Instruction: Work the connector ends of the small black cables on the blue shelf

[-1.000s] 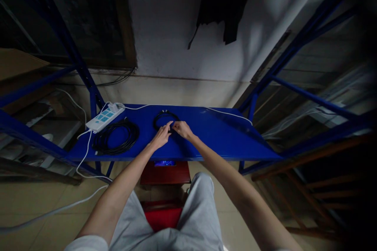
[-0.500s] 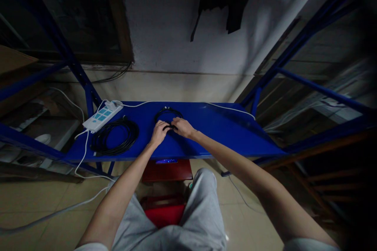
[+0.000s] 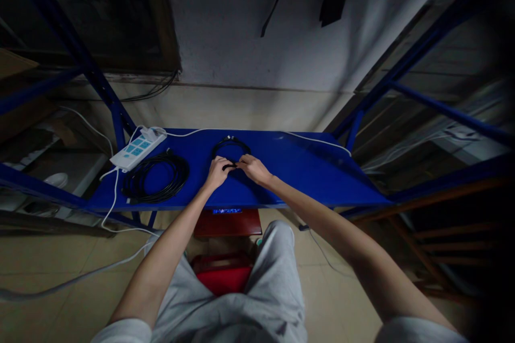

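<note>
A thin black cable [image 3: 230,144] lies in a small loop on the blue steel shelf [image 3: 306,177], and its plug end stands at the top of the loop. My left hand [image 3: 218,173] and my right hand [image 3: 252,169] meet at the loop's near side. Their fingertips pinch the black cable around a short dark section, partly hiding it. To the left of my left hand lies a larger coil of black cable [image 3: 155,179], not touched by either hand.
A white power strip [image 3: 138,151] sits at the shelf's left end, with a white cord [image 3: 241,130] along the back edge and another hanging to the floor. Blue rack uprights flank the shelf. A lit screen [image 3: 227,210] lies on a dark red surface below.
The whole scene has shifted upward in view as my head tilted. Both hands remain at the small loop, and my fingers stay together on the cable.
</note>
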### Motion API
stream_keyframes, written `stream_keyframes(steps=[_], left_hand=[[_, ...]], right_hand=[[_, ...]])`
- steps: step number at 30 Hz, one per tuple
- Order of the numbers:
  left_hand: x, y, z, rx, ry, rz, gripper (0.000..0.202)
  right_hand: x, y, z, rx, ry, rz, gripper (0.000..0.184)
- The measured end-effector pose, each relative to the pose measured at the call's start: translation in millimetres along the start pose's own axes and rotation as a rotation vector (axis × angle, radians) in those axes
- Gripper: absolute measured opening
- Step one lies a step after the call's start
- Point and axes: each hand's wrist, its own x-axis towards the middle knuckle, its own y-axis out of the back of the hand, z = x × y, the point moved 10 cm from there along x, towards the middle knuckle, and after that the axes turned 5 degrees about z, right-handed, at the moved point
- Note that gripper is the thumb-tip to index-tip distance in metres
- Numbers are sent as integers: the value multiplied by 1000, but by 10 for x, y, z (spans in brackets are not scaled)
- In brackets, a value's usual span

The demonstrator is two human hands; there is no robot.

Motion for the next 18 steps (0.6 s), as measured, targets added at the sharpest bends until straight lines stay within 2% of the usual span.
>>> stream_keyframes(steps=[5, 10, 15, 18], left_hand=[[-27, -100, 77, 75, -39, -93, 24], [-53, -181, 95, 154, -21, -147, 15], [-121, -130, 207, 191, -75, -64, 13], [-169, -80, 261, 76, -109, -12, 13]], right_hand=[[-80, -92, 43, -65, -138, 25, 21], [-183, -168, 161, 6, -347, 174, 20], [-127, -207, 254, 149, -344, 156, 7], [-101, -200, 326, 312, -332, 114, 4]])
